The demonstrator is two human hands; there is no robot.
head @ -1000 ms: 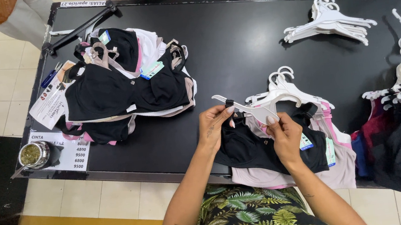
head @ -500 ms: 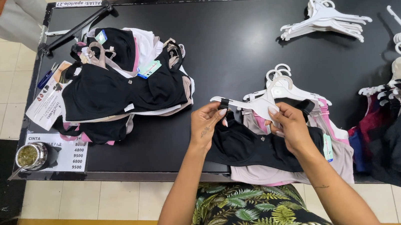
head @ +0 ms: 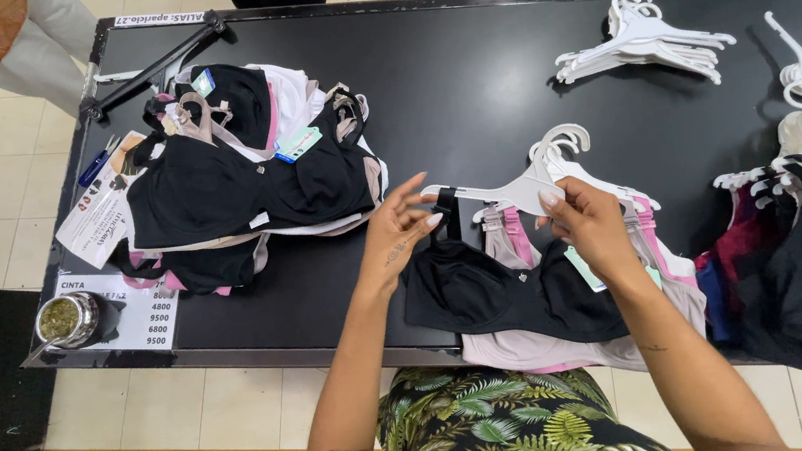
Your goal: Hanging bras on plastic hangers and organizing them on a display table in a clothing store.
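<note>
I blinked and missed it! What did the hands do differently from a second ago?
The left hand moved up off the black bra and now pinches the left end of the white hanger. The right hand also rose to grip the hanger. The bra pile at left, spare hangers and metal cup stayed put.

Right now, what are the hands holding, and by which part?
Both hands grip a white plastic hanger carrying a black bra: the left hand at its left end by the strap, the right hand near its middle.
</note>
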